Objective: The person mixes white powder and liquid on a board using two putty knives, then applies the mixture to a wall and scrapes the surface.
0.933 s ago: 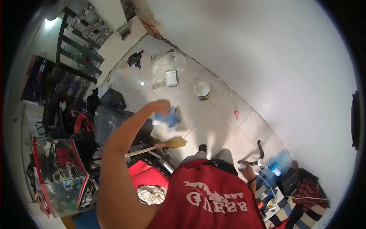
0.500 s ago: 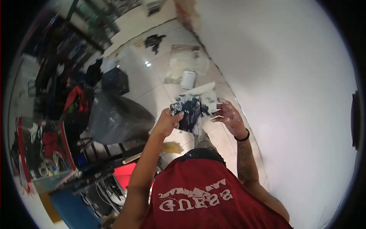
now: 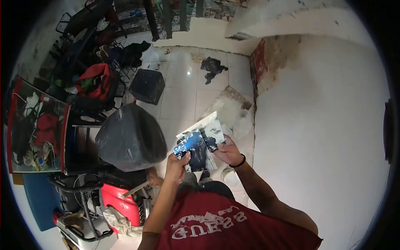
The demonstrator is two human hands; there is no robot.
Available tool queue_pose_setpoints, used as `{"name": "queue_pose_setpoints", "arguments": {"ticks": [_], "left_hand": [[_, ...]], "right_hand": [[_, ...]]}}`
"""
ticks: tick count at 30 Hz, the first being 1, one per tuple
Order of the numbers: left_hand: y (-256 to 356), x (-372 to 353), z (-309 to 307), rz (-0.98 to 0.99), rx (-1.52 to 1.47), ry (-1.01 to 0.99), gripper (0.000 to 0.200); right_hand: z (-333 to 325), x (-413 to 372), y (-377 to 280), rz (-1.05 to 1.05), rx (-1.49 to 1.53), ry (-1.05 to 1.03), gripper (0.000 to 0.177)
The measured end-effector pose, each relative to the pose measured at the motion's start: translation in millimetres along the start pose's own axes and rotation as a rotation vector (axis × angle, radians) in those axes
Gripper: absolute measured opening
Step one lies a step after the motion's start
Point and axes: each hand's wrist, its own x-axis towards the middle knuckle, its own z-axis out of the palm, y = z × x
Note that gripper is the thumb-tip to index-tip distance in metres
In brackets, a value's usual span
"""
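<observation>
My left hand (image 3: pixel 176 167) is closed on a wide blue-and-black putty spreader (image 3: pixel 197 157), which is smeared with white putty. Beside it, my right hand (image 3: pixel 229 152) pinches a second, smaller putty spreader (image 3: pixel 213 136), dark and white with putty. The two spreaders meet or overlap in front of my body; their exact contact cannot be made out. A white strip of putty or a pale blade edge (image 3: pixel 200 125) shows along their far side. Below my right hand, a white round tub (image 3: pixel 230 177) stands on the floor.
A smooth white wall (image 3: pixel 316 133) rises on the right. A putty-covered sheet (image 3: pixel 227 106) and black plastic (image 3: pixel 212 68) lie on the tiles. To the left are a large dark covered object (image 3: pixel 131 137), a black cube stool (image 3: pixel 147 86), a glass cabinet (image 3: pixel 39 129) and a red machine (image 3: pixel 121 202).
My right hand, open beside the spreaders before, has closed on the smaller one. Both hands appear lower and further left, and the view has shifted to show more of the far floor.
</observation>
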Motion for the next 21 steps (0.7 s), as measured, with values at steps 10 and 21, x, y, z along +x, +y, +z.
{"name": "queue_pose_setpoints", "arguments": {"ticks": [10, 21], "left_hand": [[131.8, 185.4, 40.4, -0.036, -0.005, -0.282, 0.015], [279.7, 439.8, 91.8, 0.134, -0.253, -0.065, 0.017]], "right_hand": [[-29.5, 211.0, -92.0, -0.302, -0.441, 0.377, 0.03], [-80.0, 451.2, -183.8, -0.452, -0.618, 0.474, 0.035]]}}
